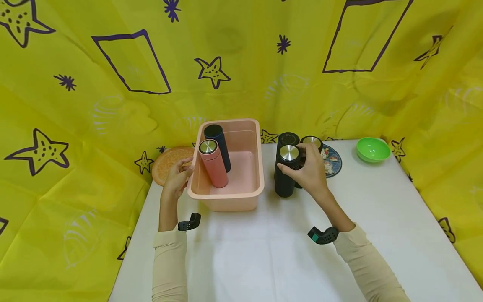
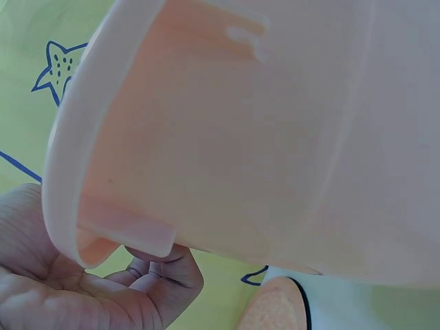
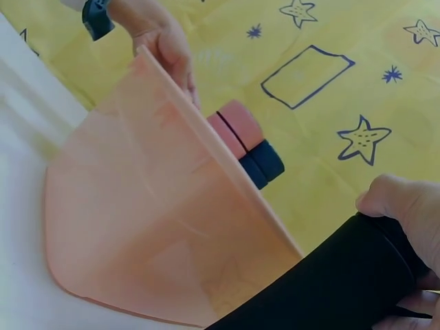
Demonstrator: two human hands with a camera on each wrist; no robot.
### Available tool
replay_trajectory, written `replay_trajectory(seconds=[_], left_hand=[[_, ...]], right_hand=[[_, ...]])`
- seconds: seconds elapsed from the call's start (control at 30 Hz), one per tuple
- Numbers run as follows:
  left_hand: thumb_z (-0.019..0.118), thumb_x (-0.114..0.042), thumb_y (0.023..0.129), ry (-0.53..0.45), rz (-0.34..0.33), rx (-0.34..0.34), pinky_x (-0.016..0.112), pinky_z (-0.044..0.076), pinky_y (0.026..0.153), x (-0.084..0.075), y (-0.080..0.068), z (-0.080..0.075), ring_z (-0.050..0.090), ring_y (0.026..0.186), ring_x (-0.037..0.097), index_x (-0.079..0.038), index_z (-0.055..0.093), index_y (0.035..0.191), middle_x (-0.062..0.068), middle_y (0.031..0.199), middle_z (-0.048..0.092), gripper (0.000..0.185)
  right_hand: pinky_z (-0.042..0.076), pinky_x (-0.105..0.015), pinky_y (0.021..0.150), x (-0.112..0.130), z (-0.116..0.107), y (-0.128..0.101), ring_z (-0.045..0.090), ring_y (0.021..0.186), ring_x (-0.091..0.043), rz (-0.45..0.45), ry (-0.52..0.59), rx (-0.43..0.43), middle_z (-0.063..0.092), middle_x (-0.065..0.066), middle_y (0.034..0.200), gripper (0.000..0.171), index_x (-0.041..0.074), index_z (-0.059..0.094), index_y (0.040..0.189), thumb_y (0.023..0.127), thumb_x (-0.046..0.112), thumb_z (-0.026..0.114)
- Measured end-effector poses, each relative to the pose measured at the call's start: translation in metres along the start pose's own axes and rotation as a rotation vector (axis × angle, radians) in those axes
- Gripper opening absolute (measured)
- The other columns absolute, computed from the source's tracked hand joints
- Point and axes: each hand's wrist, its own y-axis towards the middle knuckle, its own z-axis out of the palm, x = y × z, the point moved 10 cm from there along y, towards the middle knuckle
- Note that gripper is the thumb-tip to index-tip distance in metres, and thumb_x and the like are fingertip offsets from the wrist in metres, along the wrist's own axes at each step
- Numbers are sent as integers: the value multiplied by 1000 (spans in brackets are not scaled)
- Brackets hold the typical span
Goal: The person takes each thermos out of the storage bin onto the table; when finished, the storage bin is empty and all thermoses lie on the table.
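Note:
A pink plastic tub stands on the table, and my left hand grips its left rim; the left wrist view shows the fingers curled under the rim. Inside the tub, a pink thermos flask with a silver-topped lid leans beside a dark blue flask. To the right of the tub, my right hand grips a black thermos flask near its silver-topped lid, thumb and fingers on opposite sides. Just behind it are another black flask and a flask with a silver-topped lid, partly hidden by the right hand.
A round orange mat lies left of the tub, partly covered by the left hand. A round blue patterned mat lies behind the right hand. Farther right sits a green bowl. A yellow patterned curtain hangs behind the white table.

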Motion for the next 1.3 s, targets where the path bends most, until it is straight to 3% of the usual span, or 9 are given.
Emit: replay_trajectory(seconds=[0.83, 1.3], left_hand=[[48, -7, 101, 8, 16, -9, 23, 55, 72, 1, 3, -2, 57, 89, 11, -7, 41, 147, 6, 105, 50, 46], [47, -8, 102, 10, 16, -9, 23, 55, 73, 2, 4, -2, 56, 90, 11, -7, 41, 147, 6, 105, 49, 46]], right_hand=[[46, -42, 78, -8, 9, -13, 54, 96, -34, 31, -7, -54, 53, -22, 107, 71, -5, 55, 118, 65, 26, 91], [50, -41, 74, -8, 9, -17, 55, 99, -32, 21, -27, -50, 54, -22, 111, 75, -5, 54, 124, 67, 27, 91]])
